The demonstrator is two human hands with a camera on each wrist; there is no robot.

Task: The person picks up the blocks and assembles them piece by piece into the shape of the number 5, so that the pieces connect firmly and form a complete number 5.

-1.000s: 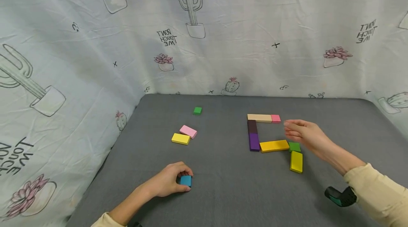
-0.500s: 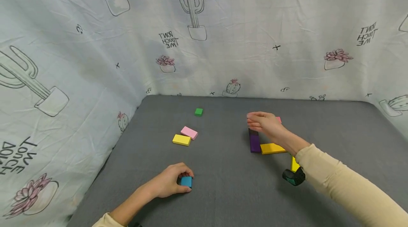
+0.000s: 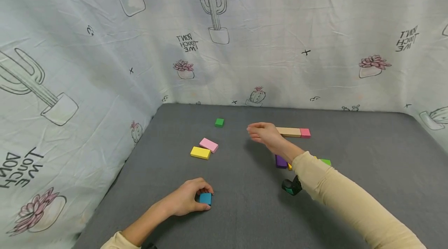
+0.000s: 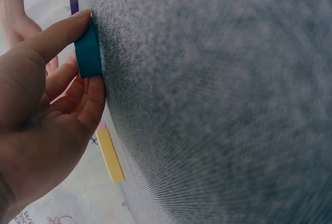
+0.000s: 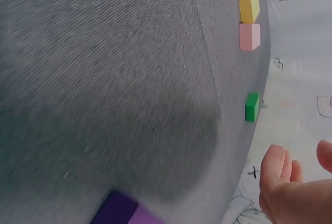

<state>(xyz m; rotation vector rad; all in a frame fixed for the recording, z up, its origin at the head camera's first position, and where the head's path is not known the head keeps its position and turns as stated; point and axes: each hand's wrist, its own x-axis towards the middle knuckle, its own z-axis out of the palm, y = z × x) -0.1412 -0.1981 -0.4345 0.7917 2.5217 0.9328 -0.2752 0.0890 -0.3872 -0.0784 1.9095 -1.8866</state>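
Near the front of the table my left hand pinches a blue block between thumb and fingers; the left wrist view shows the same blue block at the cloth. My right hand hovers over the table with fingers extended and nothing in them, left of a tan block. Farther left are a small green block, a pink block and a yellow block. The right forearm hides much of the block outline, leaving part of a purple block in sight.
A coral-pink block touches the tan one's right end. Part of a light green block shows beyond the right sleeve. Grey cloth covers the table, and a white cactus-print curtain stands behind and at the sides.
My right hand has swept left from beside the coral-pink block, across the block outline, to a spot left of the tan block. The left hand and blue block have stayed in place.
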